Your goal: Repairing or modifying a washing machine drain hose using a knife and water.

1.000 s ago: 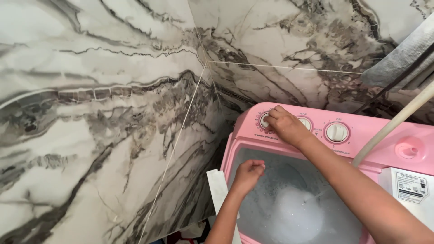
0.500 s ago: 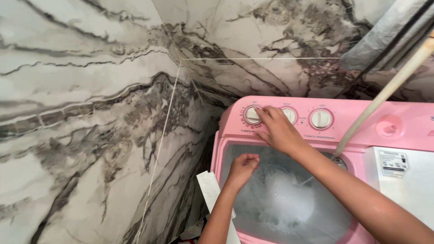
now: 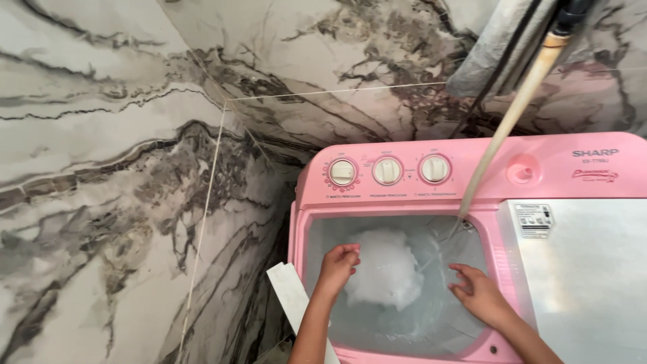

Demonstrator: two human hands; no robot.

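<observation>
A pink twin-tub washing machine (image 3: 559, 168) stands in a tiled corner, its wash tub open and filled with water and a mound of white foam (image 3: 385, 268). My left hand (image 3: 338, 264) hovers over the tub's left side with fingers curled, touching the edge of the foam. Over the tub's right side is my right hand (image 3: 480, 293), fingers spread, holding nothing. Three round cream dials (image 3: 388, 170) sit on the pink control panel behind the tub. A beige hose (image 3: 507, 125) slants down from the upper right into the tub.
Marble-patterned tiled walls (image 3: 135, 168) close in on the left and behind. A grey-white lid (image 3: 593, 269) covers the machine's right compartment. A white strip (image 3: 293, 296) leans in the gap left of the machine. A grey wrapped pipe (image 3: 495, 44) runs up the back wall.
My right hand has left the leftmost dial and dropped to the tub's right side. The view has shifted right and closer, showing more of the machine. My left hand stays over the foam.
</observation>
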